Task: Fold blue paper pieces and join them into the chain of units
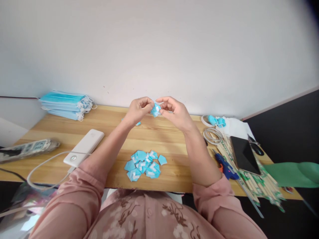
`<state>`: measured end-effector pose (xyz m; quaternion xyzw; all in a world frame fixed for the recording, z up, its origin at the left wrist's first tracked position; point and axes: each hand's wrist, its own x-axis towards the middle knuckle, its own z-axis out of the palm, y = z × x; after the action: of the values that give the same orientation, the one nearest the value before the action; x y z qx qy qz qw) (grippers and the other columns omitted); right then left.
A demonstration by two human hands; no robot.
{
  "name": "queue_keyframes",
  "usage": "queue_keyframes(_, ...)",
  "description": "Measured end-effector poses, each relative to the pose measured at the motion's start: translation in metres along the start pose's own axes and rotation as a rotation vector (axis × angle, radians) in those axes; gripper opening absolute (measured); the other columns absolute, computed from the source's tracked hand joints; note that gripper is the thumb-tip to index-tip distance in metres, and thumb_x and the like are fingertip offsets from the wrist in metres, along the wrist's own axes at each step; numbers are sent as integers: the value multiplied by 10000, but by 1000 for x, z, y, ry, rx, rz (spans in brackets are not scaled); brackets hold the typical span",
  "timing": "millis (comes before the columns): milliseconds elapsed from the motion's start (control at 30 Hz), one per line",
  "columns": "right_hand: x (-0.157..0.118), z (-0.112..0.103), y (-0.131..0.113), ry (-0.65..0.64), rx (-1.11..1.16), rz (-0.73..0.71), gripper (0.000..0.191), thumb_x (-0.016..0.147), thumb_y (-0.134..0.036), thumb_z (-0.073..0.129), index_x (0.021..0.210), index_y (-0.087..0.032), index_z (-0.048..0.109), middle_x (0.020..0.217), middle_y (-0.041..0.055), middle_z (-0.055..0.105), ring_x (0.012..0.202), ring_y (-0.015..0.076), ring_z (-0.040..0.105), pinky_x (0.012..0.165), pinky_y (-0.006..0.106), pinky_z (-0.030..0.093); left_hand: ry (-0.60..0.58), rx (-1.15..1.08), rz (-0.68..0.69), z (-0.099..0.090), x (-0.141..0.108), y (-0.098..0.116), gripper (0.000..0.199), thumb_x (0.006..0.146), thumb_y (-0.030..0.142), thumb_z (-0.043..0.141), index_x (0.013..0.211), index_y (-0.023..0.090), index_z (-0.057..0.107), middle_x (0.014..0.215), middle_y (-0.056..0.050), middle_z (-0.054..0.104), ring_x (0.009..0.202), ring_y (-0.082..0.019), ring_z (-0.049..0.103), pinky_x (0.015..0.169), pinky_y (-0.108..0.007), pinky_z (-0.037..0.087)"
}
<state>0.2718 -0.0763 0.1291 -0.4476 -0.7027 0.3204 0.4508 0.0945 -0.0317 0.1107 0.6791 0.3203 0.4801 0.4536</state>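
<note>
Between my two hands, above the back of the wooden table (119, 142), is a small folded blue piece (156, 110) with a white patch on it. My left hand (139, 109) pinches its left side between thumb and finger. On its right edge, my right hand (174, 113) grips it with the thumb, the other fingers curled behind. A pile of similar blue folded pieces (142, 166), several with white strips, lies on the table nearer to me. One plain blue pentagon (162, 160) lies at the pile's right. A small blue scrap (138, 123) sits below my left wrist.
A stack of blue face masks (63, 104) stands back left. A white power bank (84, 147) with a cable and a power strip (30, 149) lie left. On the right are a blue glue gun (225, 166), a phone (245, 155), wrapped chopsticks (261, 186) and a coiled cable (213, 136).
</note>
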Motion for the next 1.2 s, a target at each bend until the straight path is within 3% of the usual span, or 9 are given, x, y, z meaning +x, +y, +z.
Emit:
queue_keyframes(233,0,0,2,43,8,-15,370,757,-209,617,1126,-186,611,807,-16,659,757,132,622,765,294,492,-69,-46,-9,0,0,0,361,807,499,677,714,152,641,667,-19,639,648,-124,573,671,-252,467)
queue_keyframes(533,1,-2,5,-16,88,-11,359,822,-285,602,1169,-194,616,825,-1,689,777,147,647,764,306,508,-44,-92,-23,0,0,-1,258,723,387,744,718,145,654,655,-7,650,620,-112,566,643,-246,453)
queue_keyframes(767,2,3,15,47,52,-24,338,777,-253,640,1109,-192,634,762,-30,626,747,133,610,789,305,506,-49,-41,-20,2,-2,-4,266,734,396,746,715,143,665,650,-9,651,618,-116,565,642,-254,453)
queue_keyframes(1033,-17,12,46,40,92,24,374,774,-295,663,1133,-199,624,789,-27,642,756,137,601,803,312,502,-125,-23,-182,-5,-15,-21,364,723,507,736,685,152,668,603,-1,610,588,-117,539,601,-249,421)
queue_keyframes(1200,-12,14,46,62,79,14,378,762,-284,673,1128,-203,625,772,-36,629,728,130,584,789,305,493,-97,-48,-201,-6,-16,-17,312,662,445,777,713,153,677,611,12,606,591,-108,533,629,-256,433)
